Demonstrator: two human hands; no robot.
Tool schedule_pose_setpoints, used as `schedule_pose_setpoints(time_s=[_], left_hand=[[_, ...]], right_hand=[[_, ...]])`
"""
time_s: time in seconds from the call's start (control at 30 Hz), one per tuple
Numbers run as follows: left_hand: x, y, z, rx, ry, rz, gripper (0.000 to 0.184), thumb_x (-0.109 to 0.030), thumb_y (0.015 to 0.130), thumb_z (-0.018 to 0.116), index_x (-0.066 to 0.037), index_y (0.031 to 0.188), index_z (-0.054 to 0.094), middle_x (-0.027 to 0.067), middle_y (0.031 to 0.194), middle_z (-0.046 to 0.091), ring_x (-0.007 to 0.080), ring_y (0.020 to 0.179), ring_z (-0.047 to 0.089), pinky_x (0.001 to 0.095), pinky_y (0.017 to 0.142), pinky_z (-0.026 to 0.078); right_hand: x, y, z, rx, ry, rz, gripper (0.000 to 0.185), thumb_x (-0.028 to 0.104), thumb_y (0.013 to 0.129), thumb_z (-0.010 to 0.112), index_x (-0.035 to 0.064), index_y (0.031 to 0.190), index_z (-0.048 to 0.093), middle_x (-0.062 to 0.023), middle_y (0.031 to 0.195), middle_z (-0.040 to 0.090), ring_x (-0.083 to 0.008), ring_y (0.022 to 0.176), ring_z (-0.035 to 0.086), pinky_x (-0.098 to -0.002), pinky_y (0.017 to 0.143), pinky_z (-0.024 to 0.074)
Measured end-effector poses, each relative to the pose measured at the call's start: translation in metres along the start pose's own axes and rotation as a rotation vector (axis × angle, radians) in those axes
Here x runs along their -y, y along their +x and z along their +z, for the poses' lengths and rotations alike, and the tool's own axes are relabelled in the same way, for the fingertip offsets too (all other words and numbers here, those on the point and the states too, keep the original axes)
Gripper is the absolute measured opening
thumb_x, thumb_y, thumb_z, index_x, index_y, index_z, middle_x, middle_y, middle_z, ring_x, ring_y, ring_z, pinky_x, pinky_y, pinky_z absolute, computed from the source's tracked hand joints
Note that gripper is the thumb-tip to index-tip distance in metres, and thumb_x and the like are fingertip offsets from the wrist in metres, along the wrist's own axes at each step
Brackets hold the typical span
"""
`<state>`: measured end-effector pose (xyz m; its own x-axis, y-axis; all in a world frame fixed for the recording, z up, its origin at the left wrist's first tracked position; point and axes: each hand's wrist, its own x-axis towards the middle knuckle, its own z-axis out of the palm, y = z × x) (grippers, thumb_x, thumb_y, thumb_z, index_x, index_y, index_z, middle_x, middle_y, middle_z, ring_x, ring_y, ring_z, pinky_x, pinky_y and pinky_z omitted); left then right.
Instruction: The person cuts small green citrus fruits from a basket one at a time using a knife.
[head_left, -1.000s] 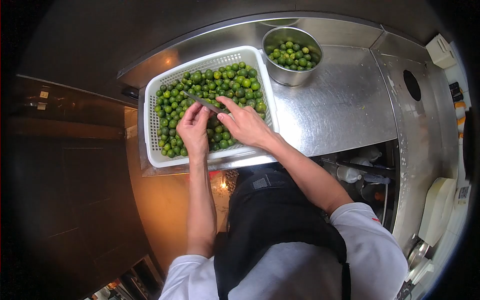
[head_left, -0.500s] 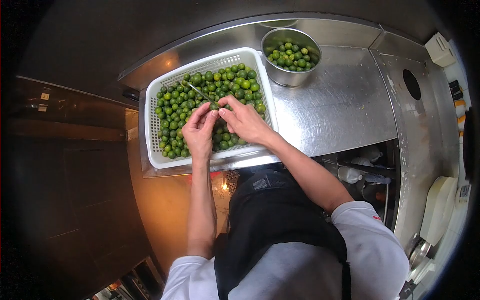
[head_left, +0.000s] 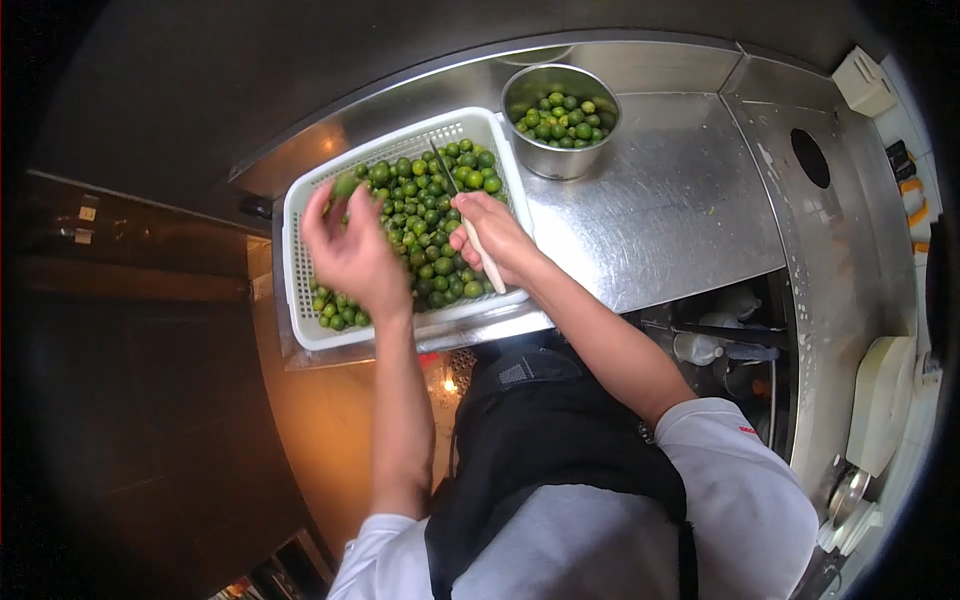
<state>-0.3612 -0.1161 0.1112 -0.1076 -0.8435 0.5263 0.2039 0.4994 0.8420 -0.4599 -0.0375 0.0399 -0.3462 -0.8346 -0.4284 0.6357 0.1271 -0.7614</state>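
My right hand [head_left: 492, 236] is closed on the pale handle of a knife [head_left: 481, 248], whose narrow dark blade points up and away over the green limes [head_left: 410, 212]. The limes fill most of a white perforated basket [head_left: 294, 262]. Over the basket's left part is my left hand [head_left: 352, 245], blurred by motion, with its fingers raised and apart. A blurred green lime [head_left: 345, 186] shows at those fingertips; whether they touch it cannot be made out.
A steel pot [head_left: 561, 162] with several green limes stands behind the basket's right side on the steel counter [head_left: 660, 200]. Below the counter, an open shelf [head_left: 715, 345] holds white containers. A dark round hole [head_left: 810, 158] is at the far right.
My hands have moved apart, the left one toward the basket's left side. The knife has swung from pointing left to pointing away, and its pale handle now shows. The view has shifted slightly.
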Motion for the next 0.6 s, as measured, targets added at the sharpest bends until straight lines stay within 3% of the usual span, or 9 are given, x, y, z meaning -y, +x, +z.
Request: schedule_pose_setpoints(time_s=[0.03, 0.07, 0.1, 0.2, 0.27, 0.3, 0.37, 0.43, 0.6], left_hand=[[-0.016, 0.012, 0.018, 0.21, 0.228, 0.151, 0.04, -0.002, 0.089, 0.066, 0.004, 0.126, 0.051, 0.015, 0.116, 0.062, 0.0204, 0.101, 0.064, 0.0293, 0.077, 0.057], [-0.032, 0.022, 0.033, 0.379, 0.282, 0.095, 0.045, -0.004, 0.088, 0.069, 0.003, 0.128, 0.051, 0.0145, 0.116, 0.062, 0.0197, 0.097, 0.065, 0.0286, 0.075, 0.056], [-0.034, 0.032, 0.039, 0.423, 0.289, 0.135, 0.038, -0.006, 0.089, 0.069, 0.002, 0.124, 0.056, 0.0135, 0.111, 0.065, 0.0161, 0.086, 0.067, 0.0253, 0.07, 0.056], [-0.035, 0.048, 0.032, 0.372, 0.028, -0.036, 0.029, -0.008, 0.091, 0.066, 0.001, 0.118, 0.061, 0.0107, 0.101, 0.067, 0.0128, 0.076, 0.066, 0.0227, 0.064, 0.054], [0.004, 0.058, 0.012, 0.426, 0.179, -0.098, 0.019, -0.011, 0.095, 0.06, 0.0, 0.11, 0.065, 0.0069, 0.09, 0.068, 0.0105, 0.072, 0.065, 0.0212, 0.057, 0.051], [0.03, 0.059, 0.004, 0.435, 0.272, -0.178, 0.019, -0.013, 0.093, 0.062, 0.0, 0.105, 0.069, 0.0068, 0.081, 0.07, 0.0091, 0.069, 0.066, 0.0243, 0.061, 0.053], [0.085, 0.054, -0.014, 0.681, 0.688, -0.109, 0.021, -0.014, 0.087, 0.065, -0.002, 0.104, 0.072, 0.0161, 0.091, 0.072, 0.0212, 0.077, 0.07, 0.0344, 0.073, 0.055], [0.104, 0.03, -0.011, 0.853, 0.678, -0.018, 0.023, -0.011, 0.084, 0.066, -0.002, 0.104, 0.071, 0.0188, 0.095, 0.071, 0.0308, 0.082, 0.069, 0.0368, 0.076, 0.054], [0.12, 0.011, 0.003, 0.935, 0.632, 0.015, 0.024, -0.005, 0.082, 0.064, 0.0, 0.105, 0.066, 0.0186, 0.102, 0.065, 0.0312, 0.082, 0.066, 0.0386, 0.076, 0.051]], right_hand=[[0.002, -0.001, 0.0, -0.004, -0.026, 0.012, 0.041, 0.033, 0.102, 0.041, 0.003, 0.131, 0.038, -0.0076, 0.07, 0.056, -0.01, 0.045, 0.044, -0.0253, 0.039, 0.0349], [0.002, -0.001, 0.001, -0.005, -0.052, 0.022, 0.044, 0.033, 0.102, 0.04, 0.0021, 0.134, 0.036, -0.0083, 0.072, 0.056, -0.0103, 0.046, 0.044, -0.0256, 0.04, 0.0361], [0.001, 0.002, -0.001, 0.013, -0.02, 0.024, 0.046, 0.033, 0.102, 0.04, 0.002, 0.136, 0.035, -0.0084, 0.072, 0.056, -0.0108, 0.047, 0.045, -0.0262, 0.039, 0.0358], [0.0, 0.0, -0.003, -0.05, 0.027, 0.006, 0.035, 0.032, 0.102, 0.041, 0.003, 0.121, 0.044, -0.0065, 0.067, 0.055, -0.0109, 0.043, 0.044, -0.0262, 0.037, 0.0332], [0.001, -0.002, -0.005, -0.048, 0.066, 0.001, 0.034, 0.032, 0.103, 0.04, 0.0033, 0.121, 0.043, -0.0059, 0.066, 0.054, -0.0107, 0.043, 0.044, -0.026, 0.037, 0.0332], [0.002, -0.003, -0.004, -0.053, 0.065, 0.002, 0.034, 0.032, 0.103, 0.04, 0.0034, 0.121, 0.043, -0.0058, 0.066, 0.054, -0.0106, 0.043, 0.044, -0.0258, 0.037, 0.0333], [0.002, -0.004, -0.003, -0.044, 0.067, 0.002, 0.034, 0.033, 0.103, 0.039, 0.0043, 0.121, 0.042, -0.006, 0.066, 0.054, -0.0104, 0.043, 0.044, -0.0254, 0.038, 0.0335], [0.001, -0.005, -0.004, -0.033, 0.106, -0.022, 0.034, 0.034, 0.103, 0.039, 0.0053, 0.121, 0.042, -0.0059, 0.066, 0.054, -0.0104, 0.043, 0.044, -0.0252, 0.038, 0.0336], [-0.003, -0.005, -0.005, -0.02, 0.122, -0.034, 0.034, 0.034, 0.104, 0.039, 0.0064, 0.123, 0.041, -0.0062, 0.068, 0.055, -0.0106, 0.044, 0.044, -0.0254, 0.038, 0.0342]])
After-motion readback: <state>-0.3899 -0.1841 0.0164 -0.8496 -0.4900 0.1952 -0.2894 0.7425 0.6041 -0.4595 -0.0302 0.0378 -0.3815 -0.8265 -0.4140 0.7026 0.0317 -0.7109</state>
